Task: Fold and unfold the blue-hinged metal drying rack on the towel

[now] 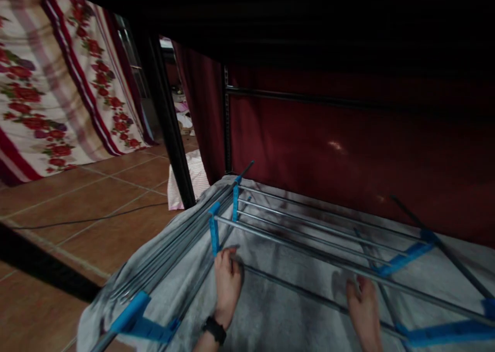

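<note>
A rack of thin metal tubes with blue plastic joints lies on a grey cloth. My left hand, with a dark watch on the wrist, has its fingers curled at the lower end of an upright blue joint. Part of its grip is hidden. My right hand is by the long front tube, its thumb and fingers apart. A lower tube runs behind that hand; contact is unclear. Blue end pieces join tubes at the right.
Several loose-looking parallel tubes lie along the cloth's left side. Dark metal posts and a low dark overhead surface frame the space. A dark red curtain hangs behind. Tiled floor with a black cable lies left, below a floral cloth.
</note>
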The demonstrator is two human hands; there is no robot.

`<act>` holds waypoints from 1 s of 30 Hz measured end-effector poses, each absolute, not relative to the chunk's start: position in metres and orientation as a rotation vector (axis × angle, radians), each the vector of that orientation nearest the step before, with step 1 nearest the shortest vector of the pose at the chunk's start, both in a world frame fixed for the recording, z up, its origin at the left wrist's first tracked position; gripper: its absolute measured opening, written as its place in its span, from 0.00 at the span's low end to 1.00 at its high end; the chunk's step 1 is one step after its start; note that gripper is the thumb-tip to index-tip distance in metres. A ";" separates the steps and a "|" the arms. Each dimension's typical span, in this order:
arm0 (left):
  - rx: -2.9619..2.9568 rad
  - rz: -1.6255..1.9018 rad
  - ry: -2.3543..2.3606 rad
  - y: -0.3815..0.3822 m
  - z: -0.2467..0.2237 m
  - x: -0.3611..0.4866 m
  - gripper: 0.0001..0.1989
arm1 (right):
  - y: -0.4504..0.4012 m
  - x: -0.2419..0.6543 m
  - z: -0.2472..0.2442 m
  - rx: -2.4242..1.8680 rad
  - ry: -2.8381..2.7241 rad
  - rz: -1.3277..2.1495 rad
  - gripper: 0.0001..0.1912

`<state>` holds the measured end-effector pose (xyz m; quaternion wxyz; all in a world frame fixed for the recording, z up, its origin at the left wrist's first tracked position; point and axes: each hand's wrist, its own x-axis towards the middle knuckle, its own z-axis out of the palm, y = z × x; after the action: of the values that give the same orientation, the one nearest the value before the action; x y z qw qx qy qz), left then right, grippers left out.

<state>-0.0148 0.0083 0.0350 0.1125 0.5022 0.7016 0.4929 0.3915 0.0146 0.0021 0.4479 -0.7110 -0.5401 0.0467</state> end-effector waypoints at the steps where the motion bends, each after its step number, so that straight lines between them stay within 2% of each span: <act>1: 1.441 1.441 2.106 -0.001 0.031 -0.019 0.14 | 0.008 0.378 -0.007 -1.691 -1.441 0.153 0.27; 3: 1.367 1.416 2.219 -0.012 0.025 -0.029 0.14 | -0.004 0.353 -0.022 -1.528 -1.679 0.206 0.24; 9: 1.359 1.249 2.372 -0.006 0.029 -0.058 0.25 | -0.008 0.312 -0.047 -1.304 -2.109 0.057 0.17; 14: 1.431 0.903 2.468 0.009 0.039 -0.065 0.19 | 0.002 0.312 -0.059 -1.223 -2.094 -0.060 0.18; 17: 1.433 0.873 2.481 0.013 0.039 -0.067 0.17 | 0.005 0.316 -0.060 -1.183 -2.106 -0.058 0.17; 23: 1.435 0.843 2.489 0.014 0.036 -0.069 0.18 | 0.008 0.326 -0.055 -1.070 -2.217 -0.119 0.13; 30: 1.462 0.857 2.469 0.011 0.034 -0.070 0.15 | 0.005 0.322 -0.060 -1.204 -2.089 0.071 0.17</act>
<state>-0.0704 0.0110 0.0344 0.0736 0.4868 0.8223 0.2854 0.3221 0.0050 -0.0595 0.3564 -0.4664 -0.8091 0.0275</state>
